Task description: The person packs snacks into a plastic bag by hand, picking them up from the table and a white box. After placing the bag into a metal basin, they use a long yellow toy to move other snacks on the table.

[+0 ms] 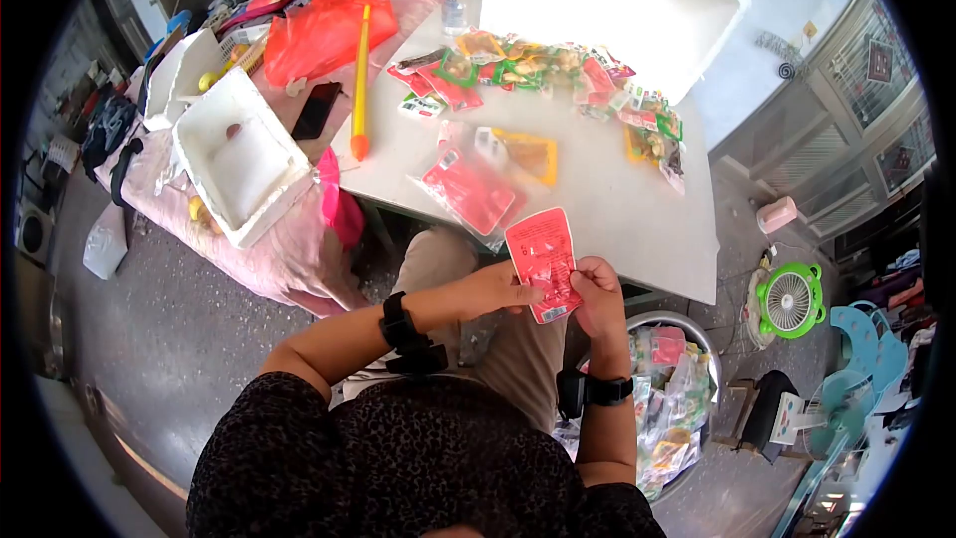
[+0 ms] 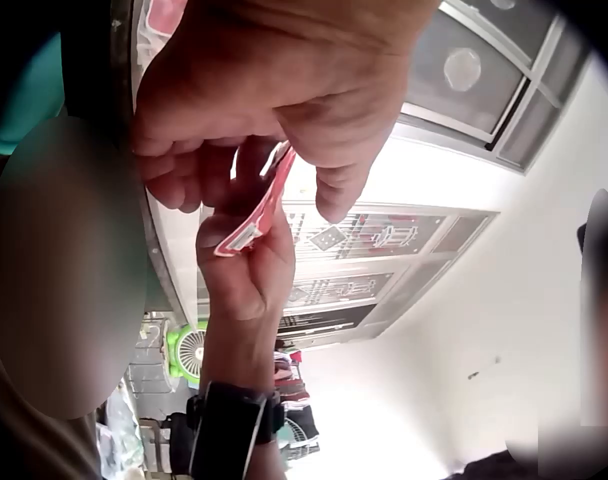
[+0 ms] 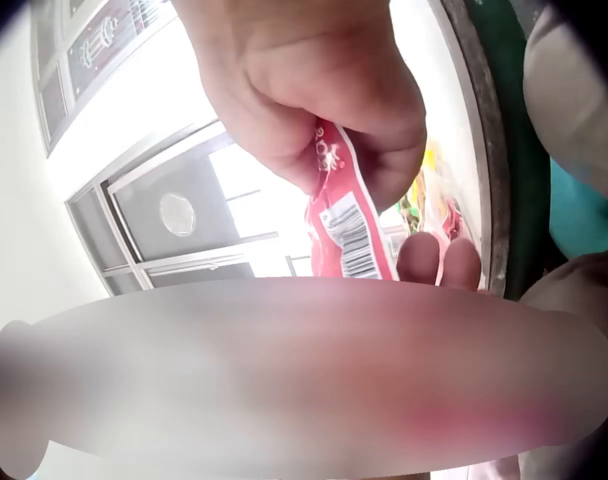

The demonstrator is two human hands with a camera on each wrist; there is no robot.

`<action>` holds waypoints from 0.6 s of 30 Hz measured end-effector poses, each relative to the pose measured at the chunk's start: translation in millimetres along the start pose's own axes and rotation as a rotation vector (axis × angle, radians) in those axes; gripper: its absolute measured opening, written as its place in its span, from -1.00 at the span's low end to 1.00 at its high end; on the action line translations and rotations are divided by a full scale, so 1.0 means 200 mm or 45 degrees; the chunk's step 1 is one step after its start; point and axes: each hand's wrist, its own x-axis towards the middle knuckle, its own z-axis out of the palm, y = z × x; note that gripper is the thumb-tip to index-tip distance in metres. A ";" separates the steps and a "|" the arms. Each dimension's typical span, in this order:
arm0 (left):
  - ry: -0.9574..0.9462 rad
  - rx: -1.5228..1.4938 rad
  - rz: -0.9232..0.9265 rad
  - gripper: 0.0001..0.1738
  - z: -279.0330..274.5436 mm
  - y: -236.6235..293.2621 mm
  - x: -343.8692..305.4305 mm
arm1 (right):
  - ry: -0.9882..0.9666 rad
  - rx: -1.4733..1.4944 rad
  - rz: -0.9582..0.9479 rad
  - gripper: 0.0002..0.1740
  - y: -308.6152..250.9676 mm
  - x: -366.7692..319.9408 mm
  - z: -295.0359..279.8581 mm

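Observation:
A red printed plastic packet is upright between both hands over the near table edge. My right hand pinches its lower right edge between thumb and fingers. In the right wrist view that thumb grip is beside the packet's barcode. My left hand is at the packet's lower left side, thumb in front and fingers behind. Seen from the left wrist, this hand's thumb stands apart from the packet. Clear bags with red packets and a yellow packet lie just beyond.
Several colourful food packets line the table's far side, before a white foam box. A metal basin full of packets stands low at right. To the left are a foam tray, a yellow stick and a phone.

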 end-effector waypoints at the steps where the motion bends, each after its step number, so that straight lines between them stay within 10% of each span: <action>1: 0.076 -0.097 -0.025 -0.61 -0.01 -0.02 0.01 | -0.047 -0.126 0.025 -0.87 0.01 -0.01 -0.03; 7: 0.433 -0.420 0.208 -0.73 -0.02 -0.10 0.11 | 0.022 0.468 0.107 -0.78 -0.01 -0.05 0.12; 13: 0.442 0.260 0.211 -0.71 -0.07 -0.04 0.13 | 0.197 0.258 -0.119 -0.74 0.09 -0.02 0.00; 18: 1.018 1.762 0.783 -0.57 -0.18 0.02 0.15 | 0.293 0.164 -0.146 -0.75 0.07 -0.03 -0.09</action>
